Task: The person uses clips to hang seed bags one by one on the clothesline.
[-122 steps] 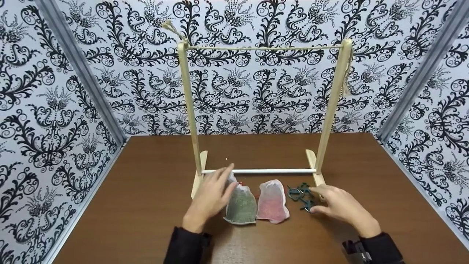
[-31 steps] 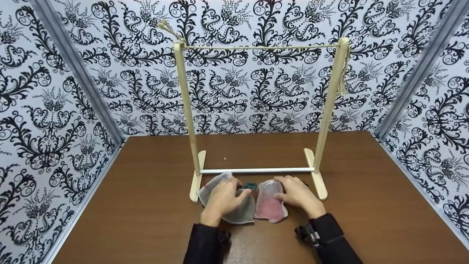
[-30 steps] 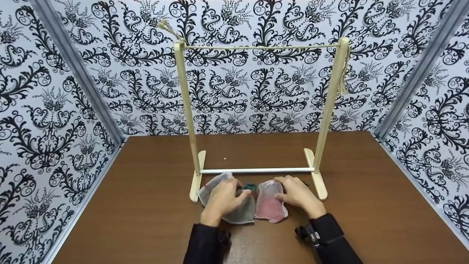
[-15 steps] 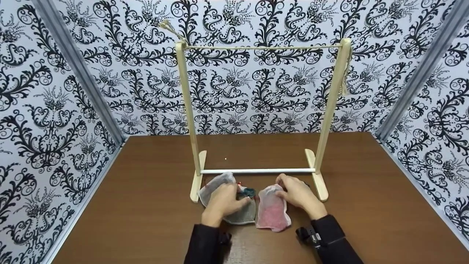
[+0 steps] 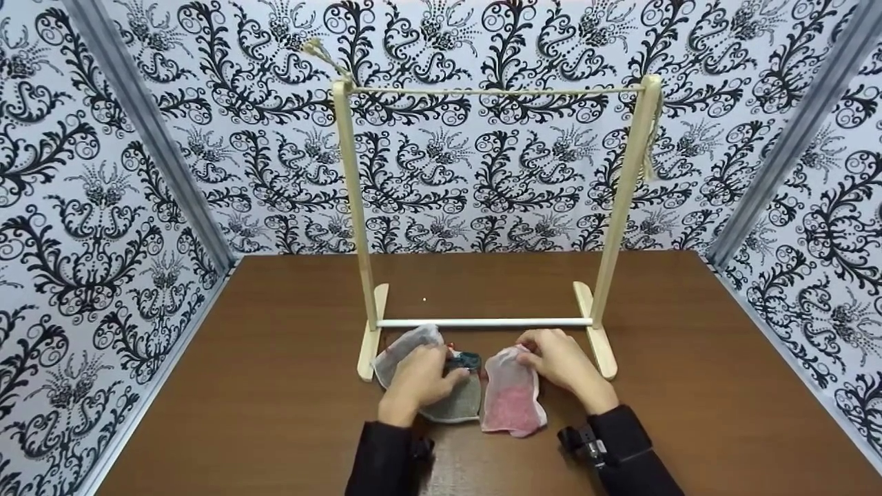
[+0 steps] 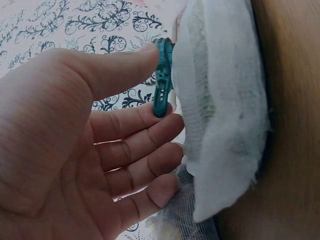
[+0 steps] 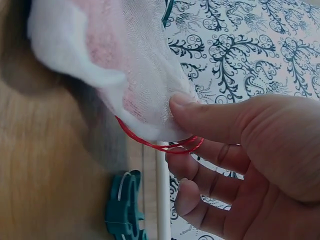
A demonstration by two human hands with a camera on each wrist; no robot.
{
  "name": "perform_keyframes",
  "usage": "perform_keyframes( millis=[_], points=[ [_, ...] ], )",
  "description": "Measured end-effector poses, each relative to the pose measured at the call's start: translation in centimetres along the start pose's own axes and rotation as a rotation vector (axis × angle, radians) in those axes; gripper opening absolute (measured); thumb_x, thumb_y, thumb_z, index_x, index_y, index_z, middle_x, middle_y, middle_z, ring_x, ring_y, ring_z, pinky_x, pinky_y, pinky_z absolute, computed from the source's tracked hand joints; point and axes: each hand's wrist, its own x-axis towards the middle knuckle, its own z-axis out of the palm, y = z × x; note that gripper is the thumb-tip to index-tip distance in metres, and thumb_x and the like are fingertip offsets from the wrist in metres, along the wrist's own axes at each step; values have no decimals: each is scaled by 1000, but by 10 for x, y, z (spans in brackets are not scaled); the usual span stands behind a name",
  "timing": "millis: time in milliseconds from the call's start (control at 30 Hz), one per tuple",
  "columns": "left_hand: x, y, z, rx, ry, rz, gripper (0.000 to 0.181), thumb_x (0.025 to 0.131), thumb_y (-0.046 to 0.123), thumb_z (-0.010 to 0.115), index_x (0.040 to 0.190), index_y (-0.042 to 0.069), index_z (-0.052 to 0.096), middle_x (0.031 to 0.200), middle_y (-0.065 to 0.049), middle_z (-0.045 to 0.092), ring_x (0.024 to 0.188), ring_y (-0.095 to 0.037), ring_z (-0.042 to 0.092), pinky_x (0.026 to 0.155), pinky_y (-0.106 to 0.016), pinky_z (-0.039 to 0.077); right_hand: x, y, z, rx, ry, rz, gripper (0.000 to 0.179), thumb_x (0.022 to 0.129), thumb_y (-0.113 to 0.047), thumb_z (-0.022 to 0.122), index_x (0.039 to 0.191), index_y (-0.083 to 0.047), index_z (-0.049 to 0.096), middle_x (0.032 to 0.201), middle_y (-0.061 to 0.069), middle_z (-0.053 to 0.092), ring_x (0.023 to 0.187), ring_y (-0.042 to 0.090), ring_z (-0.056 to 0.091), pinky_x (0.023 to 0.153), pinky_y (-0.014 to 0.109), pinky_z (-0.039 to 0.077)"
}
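My left hand (image 5: 419, 377) pinches a dark green plastic clip (image 6: 161, 82) between thumb and index finger, above a white mesh pouch with greenish-grey filling (image 5: 460, 403). Partly under that hand lies another greyish mesh pouch (image 5: 406, 351). My right hand (image 5: 563, 362) pinches the top of a white mesh pouch with pink filling (image 5: 513, 406), its upper end raised off the table. A red drawstring (image 7: 160, 146) loops from the pouch's mouth by the right fingers. Another green clip (image 7: 122, 207) lies on the table beneath the right hand, hidden from the head view.
Behind the pouches stands a wooden frame (image 5: 623, 207) with a rope (image 5: 496, 91) strung across its top and a white rod (image 5: 482, 322) near its base. The brown table (image 5: 296, 386) is enclosed by patterned walls (image 5: 103, 227).
My right hand has left the clips and taken the pink-filled pouch by its top, shifting it slightly toward me. A green clip is now in my left hand, over the greenish pouch.
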Motion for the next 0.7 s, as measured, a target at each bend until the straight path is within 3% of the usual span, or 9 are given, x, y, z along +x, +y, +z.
perform_keyframes(
  millis=[233,367,533,700],
  points=[
    [2,5,2,14,111,31,31,98,32,68,113,5,67,97,-9,70,88,-27,71,78,-42,57,-1,-4,-10,31,44,-28,7,90,-18,78,93,-11,77,84,0,77,77,13,69,71,32,55],
    [4,9,2,7,138,18,32,101,32,64,121,6,63,103,-9,68,92,-27,70,83,-42,57,-2,-6,-18,41,63,-47,6,92,-20,75,93,-14,76,85,-2,76,77,10,68,71,29,53],
    [6,10,2,-16,184,27,33,102,32,63,122,6,63,108,-11,70,95,-28,71,83,-44,58,-4,-7,-26,61,79,-71,8,94,-22,75,92,-14,73,86,-2,74,78,7,64,71,26,52],
    [9,11,0,-23,277,77,28,101,30,65,117,7,64,100,-12,70,87,-27,71,77,-45,58,-5,-7,-32,74,125,-50,8,92,-20,76,91,-13,72,85,-1,72,74,6,59,69,25,51]
  ],
)
